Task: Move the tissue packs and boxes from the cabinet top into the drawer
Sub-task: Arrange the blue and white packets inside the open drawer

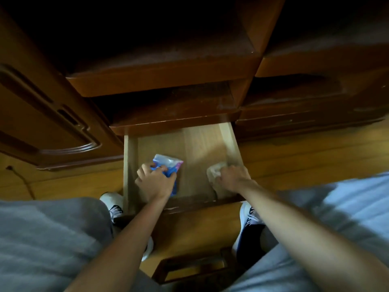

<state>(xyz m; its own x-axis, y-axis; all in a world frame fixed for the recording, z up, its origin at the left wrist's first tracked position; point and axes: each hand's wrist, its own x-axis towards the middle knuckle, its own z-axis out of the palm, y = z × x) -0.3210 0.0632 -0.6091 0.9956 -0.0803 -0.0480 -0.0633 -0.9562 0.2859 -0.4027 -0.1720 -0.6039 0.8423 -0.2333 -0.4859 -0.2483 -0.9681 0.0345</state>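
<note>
The light wooden drawer [202,144] stands pulled out below the dark cabinet. My left hand [154,182] grips a blue and white tissue pack [168,163] low inside the drawer at its left side. My right hand [231,178] holds a pale beige tissue pack [214,170] inside the drawer at its right side, against the right wall. My fingers cover the near half of each pack. The cabinet top [168,57] above is dark and I see no packs on it.
A brown cabinet door [48,123] stands to the left and more drawer fronts [305,110] lie to the right. My shoes [113,204] stand on the wooden floor on both sides of the drawer. A small dark wooden stool [195,264] sits under my arms.
</note>
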